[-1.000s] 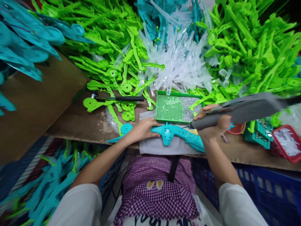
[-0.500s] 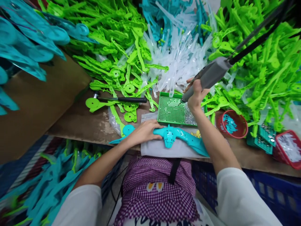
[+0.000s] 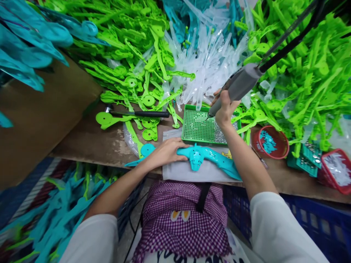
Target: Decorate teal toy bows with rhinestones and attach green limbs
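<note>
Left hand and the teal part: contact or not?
Touching. The head view shows the left hand lying over the left end of the teal part, which rests on the grey cloth; no gap shows. The right hand grips the grey screwdriver.

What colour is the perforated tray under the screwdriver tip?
Green tray, clearest in the head view.

Small assembly workshop for plastic toys. Wooden bench (image 3: 90, 142) heaped with moulded parts in bulk: lime-green arms and discs (image 3: 131, 54), clear pieces (image 3: 208, 69), teal shells (image 3: 27, 47). Green perforated screw tray (image 3: 197, 128) holding loose screws. Corded electric screwdriver (image 3: 238, 86) on overhead cable. Hammer (image 3: 142, 114) lying on bench. Red baskets (image 3: 270, 142) of small fittings at right. Blue crate (image 3: 315, 223) below bench edge.
</note>
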`<state>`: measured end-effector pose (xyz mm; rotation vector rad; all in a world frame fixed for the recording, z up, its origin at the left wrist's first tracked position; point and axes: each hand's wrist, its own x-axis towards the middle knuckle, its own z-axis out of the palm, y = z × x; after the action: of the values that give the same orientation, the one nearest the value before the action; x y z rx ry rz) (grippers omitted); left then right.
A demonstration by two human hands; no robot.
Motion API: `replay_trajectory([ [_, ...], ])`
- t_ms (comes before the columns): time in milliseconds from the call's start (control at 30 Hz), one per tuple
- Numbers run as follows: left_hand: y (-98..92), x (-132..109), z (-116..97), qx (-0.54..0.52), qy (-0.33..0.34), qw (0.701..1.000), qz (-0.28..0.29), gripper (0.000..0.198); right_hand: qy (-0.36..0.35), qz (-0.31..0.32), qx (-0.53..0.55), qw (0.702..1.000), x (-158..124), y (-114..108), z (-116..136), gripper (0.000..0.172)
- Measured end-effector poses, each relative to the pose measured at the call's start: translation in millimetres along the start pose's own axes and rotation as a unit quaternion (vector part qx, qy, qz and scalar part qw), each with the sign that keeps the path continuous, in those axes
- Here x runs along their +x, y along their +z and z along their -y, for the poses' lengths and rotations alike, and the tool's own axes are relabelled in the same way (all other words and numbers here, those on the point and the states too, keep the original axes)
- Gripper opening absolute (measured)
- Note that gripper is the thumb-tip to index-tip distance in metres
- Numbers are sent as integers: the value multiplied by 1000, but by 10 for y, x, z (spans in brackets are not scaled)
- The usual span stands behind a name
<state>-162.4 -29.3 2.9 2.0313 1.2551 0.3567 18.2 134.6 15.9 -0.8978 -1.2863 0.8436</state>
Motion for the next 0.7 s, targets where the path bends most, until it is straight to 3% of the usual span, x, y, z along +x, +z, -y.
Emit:
replay_trajectory([
  [133,-12,0,-5,2,-2,1000,3,51,-3,-9,6,1000,52,7,68,48],
  [267,-27,5,-17,3,-1,1000,1,51,-19,-35,43,998,19,-219,421,47],
  [367,-27,10,-18,-5,-3,1000,-6,49,-1,-24,79,997,-267,-554,795,42],
  [467,-18,11,-6,-17,0,1000,-4,48,30,52,63,996,-683,-875,1042,45],
  [567,-10,9,13,-14,3,1000,-4,48,37,64,39,996,-975,-1059,1090,50],
  [700,-11,7,18,-3,0,1000,-4,48,39,33,48,998,-1060,-1121,1016,52],
])
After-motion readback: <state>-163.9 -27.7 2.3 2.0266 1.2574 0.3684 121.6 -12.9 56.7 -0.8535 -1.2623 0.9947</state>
